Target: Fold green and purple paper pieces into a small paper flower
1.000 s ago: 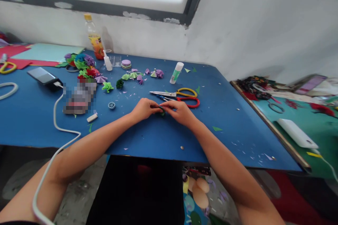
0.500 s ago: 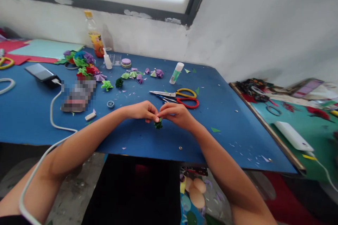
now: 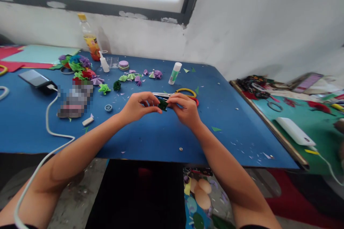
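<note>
Over the blue table (image 3: 150,136), a small dark green crinkled paper flower (image 3: 162,105) is between my two hands. My right hand (image 3: 185,110) pinches its right side between thumb and fingertips. From the left, my left hand (image 3: 141,105) has its thumb and index fingertip at the flower's edge, with a gap behind them. Just behind the hands lie yellow-handled scissors (image 3: 186,92) and red-handled scissors (image 3: 197,102), partly covered by my right hand. A glue stick (image 3: 175,74) stands beyond them.
To the left are a dark green paper flower (image 3: 116,85), a light green one (image 3: 104,89), purple folded pieces (image 3: 138,80), a phone (image 3: 37,78) on a white cable (image 3: 48,114), an eraser (image 3: 87,121) and a juice bottle (image 3: 91,42). A green table (image 3: 285,114) adjoins at right.
Both hands have lifted the green flower away from me and turned it. My left fingers have spread wider apart. The whole view has shifted slightly.
</note>
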Demonstrator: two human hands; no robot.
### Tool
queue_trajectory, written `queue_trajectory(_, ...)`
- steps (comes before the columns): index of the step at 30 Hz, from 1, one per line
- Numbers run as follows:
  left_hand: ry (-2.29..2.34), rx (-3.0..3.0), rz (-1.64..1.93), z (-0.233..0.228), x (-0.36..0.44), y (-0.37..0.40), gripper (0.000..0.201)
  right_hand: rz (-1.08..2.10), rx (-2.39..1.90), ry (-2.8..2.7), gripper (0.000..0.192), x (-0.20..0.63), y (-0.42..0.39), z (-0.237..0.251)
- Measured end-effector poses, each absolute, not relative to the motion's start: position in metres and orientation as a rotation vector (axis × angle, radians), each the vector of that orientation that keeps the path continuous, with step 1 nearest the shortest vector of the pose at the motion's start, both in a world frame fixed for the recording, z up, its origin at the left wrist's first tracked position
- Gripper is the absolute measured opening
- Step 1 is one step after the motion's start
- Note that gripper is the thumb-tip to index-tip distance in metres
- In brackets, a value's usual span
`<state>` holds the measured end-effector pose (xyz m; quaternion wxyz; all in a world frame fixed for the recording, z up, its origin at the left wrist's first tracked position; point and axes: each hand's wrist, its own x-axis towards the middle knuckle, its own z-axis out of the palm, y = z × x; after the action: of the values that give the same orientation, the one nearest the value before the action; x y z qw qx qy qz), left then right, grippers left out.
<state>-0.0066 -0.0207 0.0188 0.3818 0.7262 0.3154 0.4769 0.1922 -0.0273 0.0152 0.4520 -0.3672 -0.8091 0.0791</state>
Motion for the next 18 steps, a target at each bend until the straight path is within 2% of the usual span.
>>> queue_trajectory(18,0.624,1.835,1.095,0.0180,-0.0074,-0.0195,0.026,0.173,-0.875,-1.956,0.018,0.1933,-0.0287,0.0178)
